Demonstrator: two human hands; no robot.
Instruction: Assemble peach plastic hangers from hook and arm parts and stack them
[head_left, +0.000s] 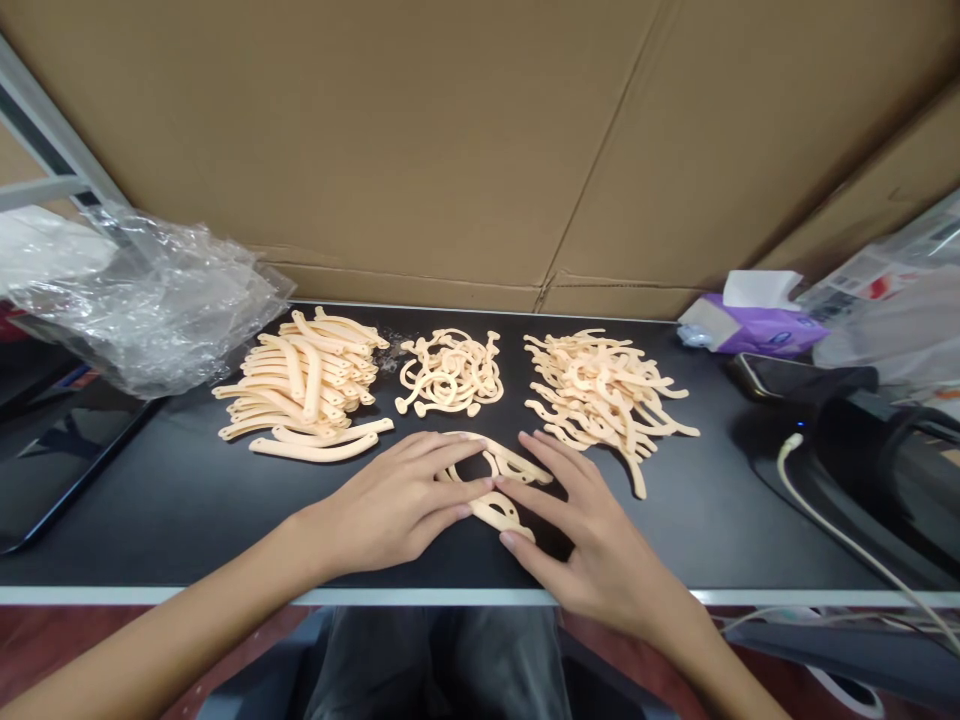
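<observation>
Several pale, cream-coloured curved pieces (499,514) lie together on the black tabletop between my hands, arranged in a rough hoop shape. My left hand (416,497) reaches in from the left, fingers stretched over these pieces and partly covering them. From the right, my right hand (574,510) rests with its fingers spread, fingertips on or just beside the same pieces. The fingertips of both hands nearly meet in the middle. Just beyond is a heap of small C-shaped pieces (452,375) with knobbed ends.
A pile of long curved strips (300,375) is at left, a pile of wavy forked pieces (607,385) at right. Crumpled clear plastic (165,310), a purple tissue pack (769,325), a phone (799,378) and a white cable (840,535) flank them. Cardboard (420,140) stands behind.
</observation>
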